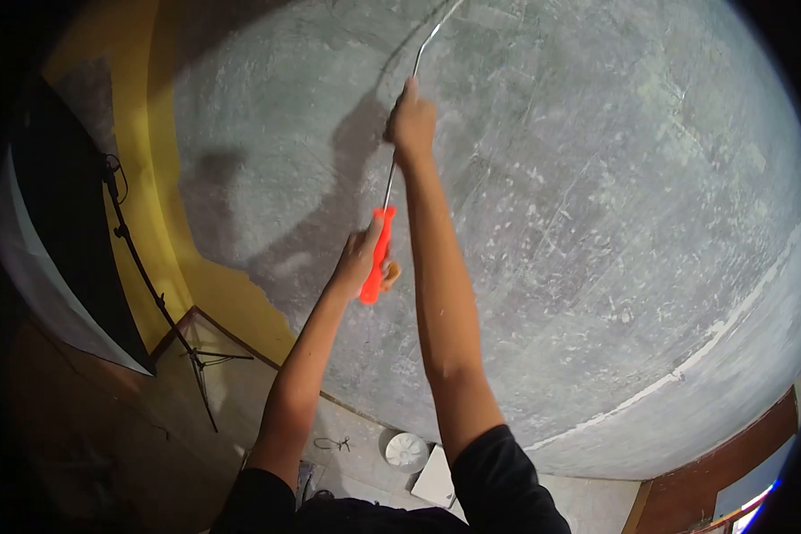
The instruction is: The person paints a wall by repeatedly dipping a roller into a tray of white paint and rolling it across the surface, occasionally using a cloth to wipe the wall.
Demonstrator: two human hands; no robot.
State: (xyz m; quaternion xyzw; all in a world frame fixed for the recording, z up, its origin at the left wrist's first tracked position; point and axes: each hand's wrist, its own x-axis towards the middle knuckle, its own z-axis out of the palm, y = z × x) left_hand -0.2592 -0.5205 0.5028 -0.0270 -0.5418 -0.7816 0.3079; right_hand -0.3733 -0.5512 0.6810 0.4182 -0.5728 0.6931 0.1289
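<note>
Both of my arms reach up in front of a grey, patchy wall (578,205). My left hand (358,260) is wrapped round a bright orange-red handle (377,267). From that handle a thin metal rod (390,182) runs upward. Higher up, my right hand (412,125) is closed round the same rod. Above it the rod bends to the right and leaves the view at the top edge, so its far end is hidden. A shadow of my arms falls on the wall to the left of them.
A softbox light (62,222) and its black stand (156,294) are at the left, by a yellow wall section (138,107). On the floor below lie a round white container (406,452), a white rectangular item (434,478) and a coiled cord (332,443).
</note>
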